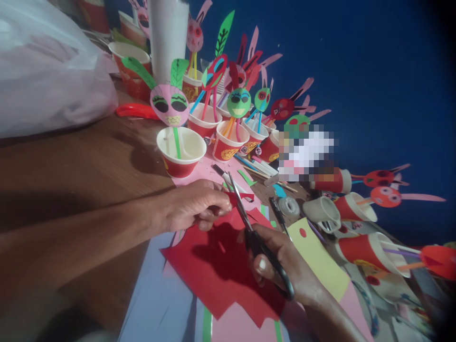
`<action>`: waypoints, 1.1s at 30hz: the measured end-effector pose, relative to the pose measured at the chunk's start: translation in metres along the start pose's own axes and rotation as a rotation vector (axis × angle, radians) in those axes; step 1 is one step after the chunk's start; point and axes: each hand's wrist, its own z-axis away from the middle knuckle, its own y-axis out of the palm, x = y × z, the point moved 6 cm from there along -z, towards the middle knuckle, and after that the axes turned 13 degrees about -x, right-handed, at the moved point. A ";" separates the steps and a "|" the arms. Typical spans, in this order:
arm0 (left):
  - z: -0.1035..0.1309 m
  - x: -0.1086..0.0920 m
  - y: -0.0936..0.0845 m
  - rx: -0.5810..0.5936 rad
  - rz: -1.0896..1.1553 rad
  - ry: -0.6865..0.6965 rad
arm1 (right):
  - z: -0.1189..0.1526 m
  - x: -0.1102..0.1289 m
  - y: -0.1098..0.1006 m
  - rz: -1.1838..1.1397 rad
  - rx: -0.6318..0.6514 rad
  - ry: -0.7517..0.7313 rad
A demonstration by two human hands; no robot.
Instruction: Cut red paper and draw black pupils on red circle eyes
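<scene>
Where the wooden table [89, 161] stretches off to the left, a bulging white plastic bag [53, 71] rests on its far part. Red sheet [203, 266] nearer the person, over paler papers; one corner points left, near edge notched. Yellow sheet [318, 254] to its right, a small red dot on it. Beyond, a red paper cup [178, 168], a pink paper head [169, 107] with green ears rising above it on a green stem. Right hand [290, 259] above the red sheet, fingers wrapped round the black handles of the scissors [255, 241]. Their long axis runs slantwise: handles near and right, tips away and left. Blade gap too fine to tell. Left hand [199, 202] just beside the blades, fingertips pinching a red strip [232, 198]; strip lies across the blades, free end toward the right.
</scene>
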 end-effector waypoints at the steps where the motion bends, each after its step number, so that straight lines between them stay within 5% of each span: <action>1: 0.000 0.000 0.000 -0.005 0.004 0.002 | 0.000 0.000 0.000 -0.003 0.000 0.000; 33: -0.001 -0.002 0.000 -0.001 -0.077 0.085 | 0.001 0.000 0.003 -0.051 0.044 -0.023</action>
